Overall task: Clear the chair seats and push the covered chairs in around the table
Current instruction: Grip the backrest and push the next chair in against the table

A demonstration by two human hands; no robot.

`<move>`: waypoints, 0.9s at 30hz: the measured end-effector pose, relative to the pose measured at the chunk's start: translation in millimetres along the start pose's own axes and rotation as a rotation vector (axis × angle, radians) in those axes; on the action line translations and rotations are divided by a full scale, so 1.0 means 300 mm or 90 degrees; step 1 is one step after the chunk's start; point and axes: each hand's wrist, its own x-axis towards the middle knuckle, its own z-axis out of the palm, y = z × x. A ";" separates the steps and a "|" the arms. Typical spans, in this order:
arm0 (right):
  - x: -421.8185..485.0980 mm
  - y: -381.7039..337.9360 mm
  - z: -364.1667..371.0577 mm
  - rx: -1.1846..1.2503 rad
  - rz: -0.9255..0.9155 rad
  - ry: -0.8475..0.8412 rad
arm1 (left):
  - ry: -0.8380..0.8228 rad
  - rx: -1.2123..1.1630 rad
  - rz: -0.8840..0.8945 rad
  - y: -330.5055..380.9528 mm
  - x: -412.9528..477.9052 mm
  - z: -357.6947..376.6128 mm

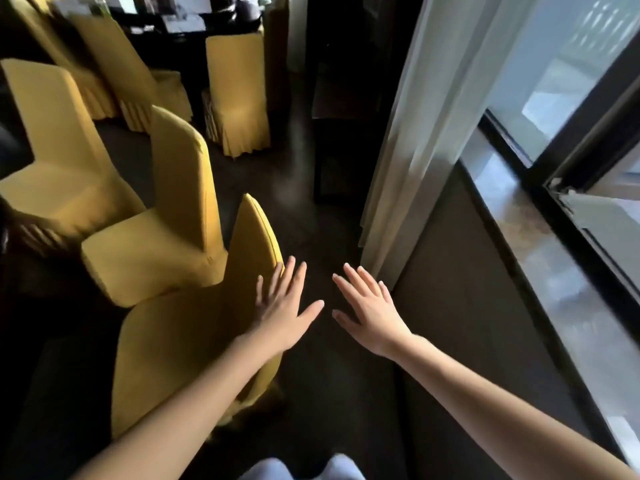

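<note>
**Hands out over covered chair by window**

Both arms are reaching fwd. The left hand (282, 306), fingers straight & spread, gripping nothing, is overlapping the top edge of the nearest covered chair (180, 341); contact can't be told. The right hand (372, 311), equally flat & empty, is hovering over the dark floor (322, 220), near the white curtain (426, 116). A second chair (166, 237) is standing just beyond, w/ the far chair (239, 88) sitting at the dark table (173, 46).

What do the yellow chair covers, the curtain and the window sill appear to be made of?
Chair covers: matte yellow fabric, probably; seams and pleated skirts show. Curtain: thin, pale cloth, hanging in soft folds. Window sill: polished stone, possibly marble; glossy and mottled, though blurred.
</note>
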 end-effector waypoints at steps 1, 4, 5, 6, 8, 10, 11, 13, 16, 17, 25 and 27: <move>0.041 0.031 -0.015 -0.009 -0.006 -0.009 | -0.001 -0.012 -0.012 0.020 0.031 -0.004; 0.172 0.092 -0.032 -0.005 -0.039 -0.031 | -0.003 -0.033 -0.059 0.026 0.111 0.005; 0.226 0.105 -0.037 -0.007 -0.050 -0.044 | -0.006 -0.040 -0.083 0.012 0.141 -0.004; 0.280 0.113 -0.038 -0.010 -0.065 -0.054 | -0.002 -0.050 -0.107 -0.011 0.170 -0.008; 0.384 0.105 -0.030 -0.019 -0.097 -0.075 | -0.011 -0.051 -0.150 -0.058 0.218 -0.023; 0.494 0.086 -0.022 -0.009 -0.135 -0.094 | -0.019 -0.054 -0.182 -0.105 0.275 -0.026; 0.556 0.079 -0.021 -0.013 -0.160 -0.101 | -0.024 -0.048 -0.196 -0.126 0.314 -0.027; 0.686 0.072 -0.035 -0.038 -0.200 -0.110 | -0.018 -0.040 -0.220 -0.162 0.412 -0.031; 0.857 0.081 -0.085 -0.056 -0.229 -0.128 | -0.013 -0.096 -0.276 -0.208 0.589 -0.034; 0.900 0.089 -0.097 -0.075 -0.253 -0.138 | -0.018 -0.111 -0.289 -0.208 0.633 -0.028; 1.221 0.122 -0.099 -0.142 -0.365 -0.220 | 0.116 -0.134 -0.278 -0.209 0.729 0.093; 1.275 0.117 -0.070 -0.162 -0.434 -0.270 | 0.152 -0.166 -0.314 -0.220 0.738 0.112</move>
